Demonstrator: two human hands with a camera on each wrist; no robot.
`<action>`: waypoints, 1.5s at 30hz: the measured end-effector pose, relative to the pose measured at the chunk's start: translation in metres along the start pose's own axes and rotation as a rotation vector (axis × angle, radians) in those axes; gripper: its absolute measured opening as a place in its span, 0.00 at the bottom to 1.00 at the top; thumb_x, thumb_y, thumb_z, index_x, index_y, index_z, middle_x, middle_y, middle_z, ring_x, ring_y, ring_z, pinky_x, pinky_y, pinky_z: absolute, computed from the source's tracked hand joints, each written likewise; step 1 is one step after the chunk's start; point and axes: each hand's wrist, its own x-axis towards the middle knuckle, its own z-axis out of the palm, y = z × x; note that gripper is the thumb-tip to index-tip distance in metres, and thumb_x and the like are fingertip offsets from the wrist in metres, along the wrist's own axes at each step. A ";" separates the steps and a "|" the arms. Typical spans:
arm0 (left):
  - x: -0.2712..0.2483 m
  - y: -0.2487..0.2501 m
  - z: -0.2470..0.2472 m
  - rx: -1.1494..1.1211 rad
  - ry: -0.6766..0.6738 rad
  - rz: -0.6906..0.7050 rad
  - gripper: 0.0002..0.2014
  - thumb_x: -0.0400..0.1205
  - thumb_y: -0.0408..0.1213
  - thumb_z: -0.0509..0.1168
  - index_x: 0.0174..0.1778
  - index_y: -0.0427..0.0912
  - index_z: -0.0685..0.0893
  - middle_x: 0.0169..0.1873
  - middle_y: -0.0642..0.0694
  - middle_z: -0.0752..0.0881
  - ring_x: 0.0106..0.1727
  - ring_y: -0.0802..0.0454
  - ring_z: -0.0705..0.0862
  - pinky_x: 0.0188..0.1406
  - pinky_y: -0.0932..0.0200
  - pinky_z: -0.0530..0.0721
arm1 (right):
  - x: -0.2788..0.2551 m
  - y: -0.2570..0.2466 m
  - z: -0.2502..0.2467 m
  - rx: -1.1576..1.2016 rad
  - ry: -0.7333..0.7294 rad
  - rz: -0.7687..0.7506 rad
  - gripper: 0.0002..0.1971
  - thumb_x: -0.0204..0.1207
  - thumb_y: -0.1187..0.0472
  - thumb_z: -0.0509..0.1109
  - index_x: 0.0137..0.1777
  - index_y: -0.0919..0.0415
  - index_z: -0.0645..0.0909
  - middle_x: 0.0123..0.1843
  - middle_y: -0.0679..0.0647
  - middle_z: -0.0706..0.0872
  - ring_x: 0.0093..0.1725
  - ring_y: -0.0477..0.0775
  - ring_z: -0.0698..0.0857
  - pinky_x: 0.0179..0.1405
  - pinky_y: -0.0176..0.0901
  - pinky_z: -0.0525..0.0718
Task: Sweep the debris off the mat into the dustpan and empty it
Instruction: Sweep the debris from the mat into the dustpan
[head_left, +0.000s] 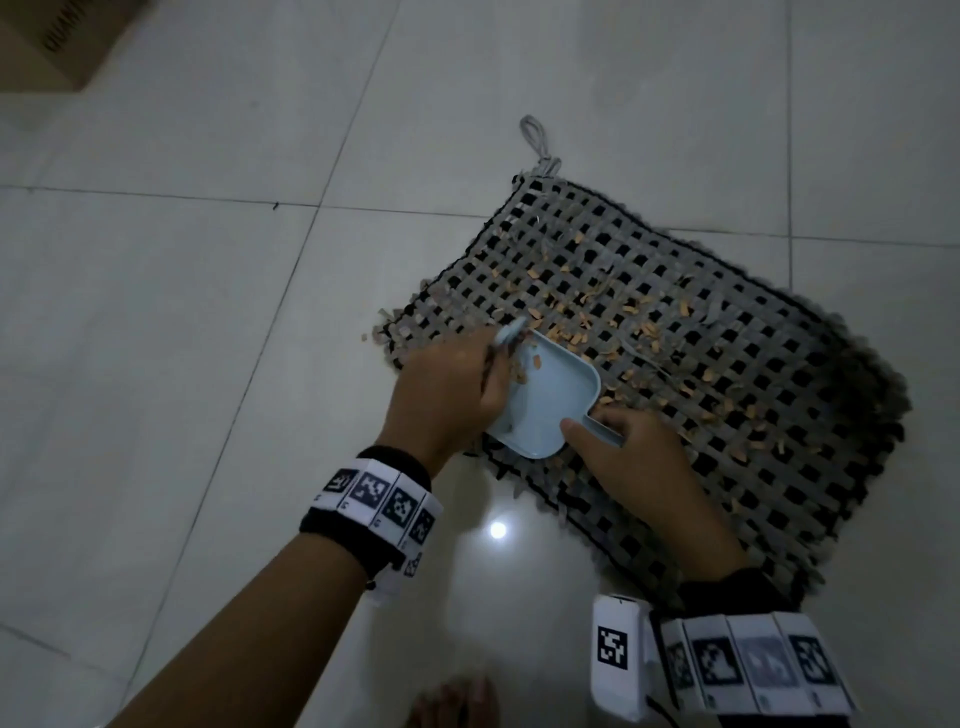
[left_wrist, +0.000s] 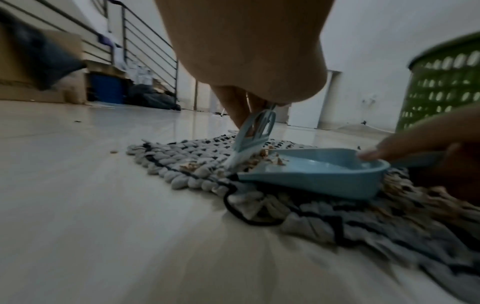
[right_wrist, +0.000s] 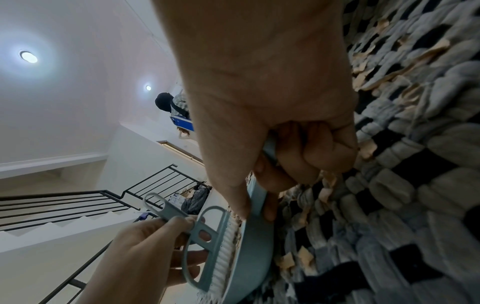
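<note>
Pale glossy floor tiles (head_left: 218, 322) stretch across a dim stairwell room, with black stair railings (left_wrist: 145, 51) behind and a green perforated plastic basket (left_wrist: 444, 82) off to one side. Down on the floor, the person's left hand (head_left: 447, 395) is wrapped around the handle of a small light-blue plastic hand brush (right_wrist: 207, 246), its white bristles pressed against the lip of the pan. The right hand (head_left: 628, 457) grips the stub handle of a light-blue plastic dustpan (head_left: 545, 400), fingers curled round it and thumb laid along the top.

The pan sits on the near left corner of a woven grey-and-black rag mat (head_left: 727, 364), mouth facing the brush. A few tan flakes already lie inside it. Most of the scattered tan debris (head_left: 613, 312) is spread over the middle of the mat, well beyond the pan.

I would say the sweeping is barely begun. The knobbly weave looks likely to trap flakes, so hard strokes could flick bits over the fringe onto the tiles; one crumb (left_wrist: 113, 152) sits there already. The pan's lip rides on bumps, so scraps may slide underneath. Tilting the pan carelessly would spill what is collected.
</note>
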 end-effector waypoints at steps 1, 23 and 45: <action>-0.003 0.001 0.000 -0.007 0.022 0.007 0.13 0.86 0.35 0.65 0.33 0.42 0.80 0.22 0.52 0.76 0.18 0.53 0.70 0.17 0.64 0.61 | -0.001 0.000 0.000 -0.008 0.003 0.000 0.15 0.79 0.46 0.74 0.40 0.57 0.87 0.31 0.47 0.85 0.32 0.44 0.84 0.28 0.36 0.76; 0.011 -0.001 -0.008 -0.140 0.113 -0.115 0.20 0.84 0.33 0.66 0.26 0.46 0.71 0.17 0.56 0.70 0.15 0.62 0.62 0.17 0.69 0.66 | -0.005 0.005 -0.011 -0.004 -0.043 0.014 0.16 0.81 0.47 0.73 0.32 0.49 0.82 0.23 0.40 0.82 0.22 0.36 0.78 0.21 0.25 0.69; 0.028 0.009 0.006 -0.060 -0.034 0.163 0.12 0.83 0.34 0.68 0.32 0.40 0.81 0.19 0.51 0.73 0.16 0.50 0.71 0.18 0.65 0.60 | -0.003 0.016 -0.029 -0.007 0.060 0.057 0.16 0.79 0.44 0.73 0.47 0.58 0.89 0.32 0.45 0.85 0.28 0.39 0.81 0.26 0.33 0.73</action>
